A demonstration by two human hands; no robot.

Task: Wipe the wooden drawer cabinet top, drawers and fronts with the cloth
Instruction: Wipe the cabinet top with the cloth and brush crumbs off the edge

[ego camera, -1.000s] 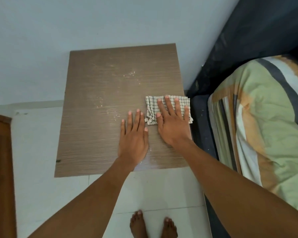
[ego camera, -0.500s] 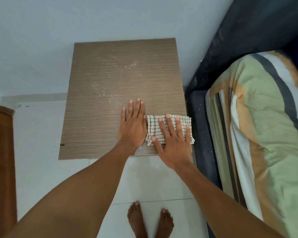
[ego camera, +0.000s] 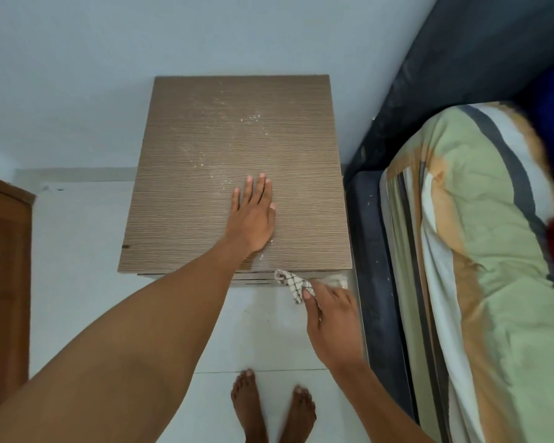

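From the head camera, your left hand (ego camera: pixel 253 219) lay flat on the wooden cabinet top (ego camera: pixel 205 148), palm down, fingers straight and close together, holding nothing. White specks (ego camera: pixel 250 119) dotted the top beyond your fingertips, with a few more beside your wrist. Your right hand (ego camera: pixel 331 318) was off the top, in front of the cabinet's near right corner, fingers curled around the checked cloth (ego camera: pixel 296 284). A bunched end of the cloth stuck out past your thumb and touched the cabinet front (ego camera: pixel 253 279) just under the top's edge. Your bare feet (ego camera: pixel 272 410) stood on the white tiled floor (ego camera: pixel 77 251), the striped bedding (ego camera: pixel 477 251) to your right.
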